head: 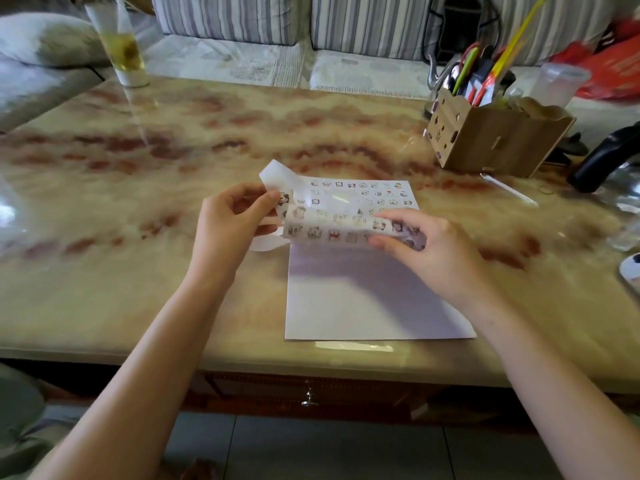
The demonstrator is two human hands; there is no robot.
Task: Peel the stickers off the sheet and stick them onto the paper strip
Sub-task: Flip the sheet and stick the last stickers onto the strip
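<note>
Head view: two bare arms reach out over a shiny table, and both hands meet in the middle.
Sticker sheet (pixel 360 195): it lies flat on the table just past the hands. Rows of tiny pictures cover it.
Paper strip (pixel 332 233): it is held up just above the near edge of the sheet, between the two hands. Little pictures sit in rows along it. Its left end curls up, white and bare.
Left hand (pixel 228 220): the thumb and fingers pinch the left end of the strip, right beside one small sticker (pixel 284 199).
Right hand (pixel 429 244): the fingers and thumb curl round the right end of the strip and grip it.
White paper (pixel 374 299): a plain page lies flat under the hands and reaches close to the front edge of the table.
Table (pixel 173 140): cream stone with red-brown swirls.
Wooden box (pixel 495 136): it stands far off to the right, full of pens (pixel 485 74).
Glass (pixel 121 46): tall, with a yellow drink in it, at the far left edge of the table.
Plastic cup (pixel 561 83): cloudy, just behind the box.
Sofa (pixel 228 19): striped cushions sit behind the table.
</note>
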